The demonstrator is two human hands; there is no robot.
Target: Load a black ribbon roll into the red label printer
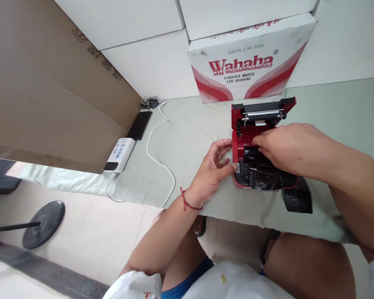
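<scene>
A small red printer (238, 137) with its lid open stands on the pale green cloth (187, 141) in front of me. My left hand (213, 168) rests against the printer's left side, thumb and fingers curled onto its edge. My right hand (288, 145) reaches from the right into the open body, fingers closed on a black ribbon film (268, 176) that spills out crumpled over the front. A red string circles my left wrist.
A white and red Wahaha water carton (249, 58) stands right behind the printer. A large brown cardboard box (50, 87) fills the left. Beside it lie a white power bank (120, 154), a black phone (139, 124), a white cable (158, 162). A round stand base (43, 224) sits on the floor.
</scene>
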